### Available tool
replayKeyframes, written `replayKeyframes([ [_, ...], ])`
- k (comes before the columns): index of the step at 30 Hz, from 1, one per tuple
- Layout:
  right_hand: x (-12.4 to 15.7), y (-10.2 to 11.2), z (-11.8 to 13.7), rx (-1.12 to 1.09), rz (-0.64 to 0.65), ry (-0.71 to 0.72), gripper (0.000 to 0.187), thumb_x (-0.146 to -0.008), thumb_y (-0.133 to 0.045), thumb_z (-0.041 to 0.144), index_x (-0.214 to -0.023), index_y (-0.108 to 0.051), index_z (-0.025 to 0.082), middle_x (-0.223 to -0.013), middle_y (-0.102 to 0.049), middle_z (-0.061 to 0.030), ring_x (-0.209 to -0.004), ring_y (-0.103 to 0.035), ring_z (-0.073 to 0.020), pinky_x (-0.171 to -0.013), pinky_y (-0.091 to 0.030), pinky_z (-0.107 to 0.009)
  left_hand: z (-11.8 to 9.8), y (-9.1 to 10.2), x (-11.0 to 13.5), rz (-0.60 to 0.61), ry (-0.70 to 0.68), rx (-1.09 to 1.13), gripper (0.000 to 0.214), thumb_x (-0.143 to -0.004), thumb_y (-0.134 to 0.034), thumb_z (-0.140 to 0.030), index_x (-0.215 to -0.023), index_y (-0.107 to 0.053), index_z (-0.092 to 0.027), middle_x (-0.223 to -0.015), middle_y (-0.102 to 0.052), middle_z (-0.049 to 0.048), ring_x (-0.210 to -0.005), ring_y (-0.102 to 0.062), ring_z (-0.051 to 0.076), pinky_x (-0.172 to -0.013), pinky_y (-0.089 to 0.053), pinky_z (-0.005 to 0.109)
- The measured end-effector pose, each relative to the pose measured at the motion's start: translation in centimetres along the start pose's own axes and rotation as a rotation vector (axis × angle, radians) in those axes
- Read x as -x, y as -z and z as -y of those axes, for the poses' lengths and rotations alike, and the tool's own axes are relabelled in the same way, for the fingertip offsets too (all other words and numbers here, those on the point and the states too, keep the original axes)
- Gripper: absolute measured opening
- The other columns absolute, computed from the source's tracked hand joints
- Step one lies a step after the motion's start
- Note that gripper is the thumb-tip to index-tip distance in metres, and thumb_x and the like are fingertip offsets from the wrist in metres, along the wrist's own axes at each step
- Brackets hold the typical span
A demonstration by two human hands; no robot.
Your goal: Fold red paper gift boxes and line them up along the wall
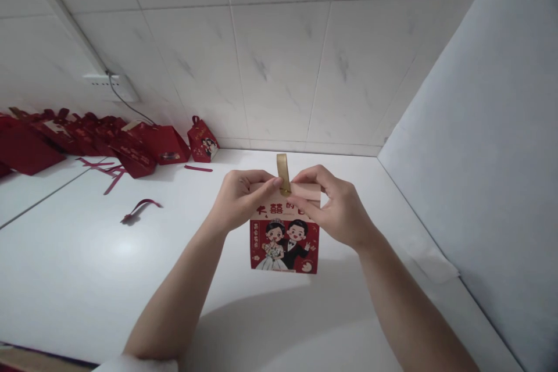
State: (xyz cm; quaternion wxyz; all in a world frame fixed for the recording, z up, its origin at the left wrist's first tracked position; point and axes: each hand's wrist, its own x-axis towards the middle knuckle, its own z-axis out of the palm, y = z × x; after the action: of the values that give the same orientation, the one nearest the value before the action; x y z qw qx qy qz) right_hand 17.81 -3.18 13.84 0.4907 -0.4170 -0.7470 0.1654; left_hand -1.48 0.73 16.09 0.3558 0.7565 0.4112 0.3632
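A red and cream wedding favor box (284,247), printed with a cartoon bride and groom, is held up in front of me over the white table. My left hand (246,200) pinches its top edge from the left, the thumb lying against the base of a gold ribbon loop (282,171). From the right, my right hand (333,206) grips the same cream top, thumb and forefinger close to the ribbon. The gold loop rises upright between both hands. Fingers behind the box are hidden.
Several red favor boxes (131,148) stand along the wall at the left, one small box (203,140) apart from them. Loose dark red ribbons (142,207) lie on the white table (165,261). A power strip (111,87) with a cable hangs on the tiled wall; a white panel (483,128) rises at right.
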Motion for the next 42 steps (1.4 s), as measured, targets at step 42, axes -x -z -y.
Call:
replayKeyframes([
  [42,-0.2,1.0,-0.8,-0.029,0.295,-0.187,0.010,-0.085,-0.055,0.027,-0.079,-0.060,0.022,-0.080,-0.063,-0.0001,-0.074,-0.059,-0.0147,-0.063,-0.045,-0.027,-0.3,-0.4,0.3,0.279,-0.059,-0.323,0.022,-0.087,-0.050,-0.032,-0.081,-0.065,-0.016,-0.067,-0.060,0.0004,-0.057,-0.048,0.010,-0.052,-0.034,0.021],
])
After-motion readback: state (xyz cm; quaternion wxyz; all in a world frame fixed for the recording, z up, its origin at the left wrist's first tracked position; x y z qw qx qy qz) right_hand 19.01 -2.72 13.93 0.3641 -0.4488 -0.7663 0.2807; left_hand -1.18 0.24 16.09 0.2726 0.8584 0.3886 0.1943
